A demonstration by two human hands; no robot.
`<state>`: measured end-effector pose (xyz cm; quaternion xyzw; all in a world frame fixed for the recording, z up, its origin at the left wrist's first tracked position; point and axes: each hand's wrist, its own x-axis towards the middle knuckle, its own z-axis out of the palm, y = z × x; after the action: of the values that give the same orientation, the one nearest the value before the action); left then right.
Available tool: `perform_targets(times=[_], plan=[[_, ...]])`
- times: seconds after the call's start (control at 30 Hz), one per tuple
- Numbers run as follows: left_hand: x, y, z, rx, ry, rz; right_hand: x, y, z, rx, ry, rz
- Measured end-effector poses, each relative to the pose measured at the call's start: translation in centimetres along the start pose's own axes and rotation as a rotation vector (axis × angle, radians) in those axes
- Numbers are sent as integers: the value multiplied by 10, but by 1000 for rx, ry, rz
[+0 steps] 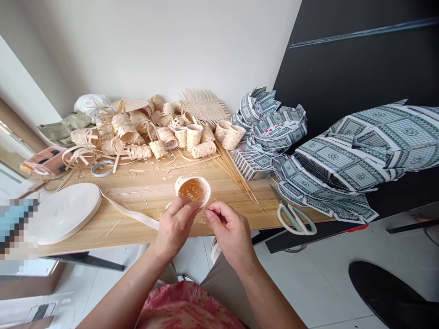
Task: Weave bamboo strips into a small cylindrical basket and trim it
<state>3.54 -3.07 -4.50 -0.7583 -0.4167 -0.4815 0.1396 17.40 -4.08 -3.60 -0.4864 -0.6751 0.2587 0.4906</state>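
Sm woven cup (192, 189): amber inside, white rim. L hand (176, 224) clasps it; R hand (229, 230) grip pinched closed.

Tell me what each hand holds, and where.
Left hand pinches the small woven basket by its near rim; right hand pinches something thin, unclear what.

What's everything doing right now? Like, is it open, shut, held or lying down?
small basket, held up, tipped, opening facing the camera.
left hand, closed on the small basket.
right hand, fingertips pinched together beside the small basket.
scissors, shut, lying flat near the edge of the table.
white strip roll, lying flat, loose end unwound toward the hands.
basket pile, heaped, some upright, some tipped over.
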Motion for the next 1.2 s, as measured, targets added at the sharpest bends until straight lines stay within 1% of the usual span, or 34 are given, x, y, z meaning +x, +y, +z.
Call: perform_targets(times=[0.13, 0.23, 0.3, 0.33, 0.4, 0.47, 0.5, 0.53, 0.57, 0.67, 0.73, 0.83, 0.93, 1.0, 1.03, 1.13, 1.2], plan=[[-4, -1, -1, 38, -20, 17, 1, -2, 1, 79, -20, 85], [-5, -1, -2, 42, -80, 14, 2, -2, 3, 167, -37, 162], [-3, -2, -4, 19, -124, 24, 3, -1, 0, 193, -92, 187], [-3, -4, -5, 8, -136, 34, 4, -2, -4, 176, -121, 174], [-1, -7, -6, -9, -159, 54, 8, -5, -15, 69, -121, 79], [-1, -9, -7, -19, -204, 60, 15, -13, -28, -100, -39, -62], [-1, -9, -7, -21, -233, 62, 19, -18, -33, -171, -35, -116], [-2, -10, -7, -22, -259, 68, 24, -23, -37, -235, -59, -150], [-2, -10, -6, -20, -278, 80, 29, -28, -39, -301, -110, -168], [-5, -10, -5, 5, -295, 132, 40, -36, -36, -502, -330, -148], [-5, -10, -6, 14, -306, 162, 45, -39, -31, -616, -430, -126], [-6, -9, -10, -9, -338, 173, 48, -41, -25, -740, -491, -117], [-8, -7, -12, -46, -386, 144, 47, -42, -22, -776, -543, -95], [-10, -7, -12, -60, -399, 126, 45, -40, -20, -734, -545, -100], [-10, -8, -12, -64, -395, 123, 43, -38, -19, -694, -523, -118], [-8, -10, -13, -98, -384, 113, 39, -30, -14, -542, -384, -178], [-4, -13, -14, -142, -394, 96, 36, -25, -10, -452, -277, -180]])
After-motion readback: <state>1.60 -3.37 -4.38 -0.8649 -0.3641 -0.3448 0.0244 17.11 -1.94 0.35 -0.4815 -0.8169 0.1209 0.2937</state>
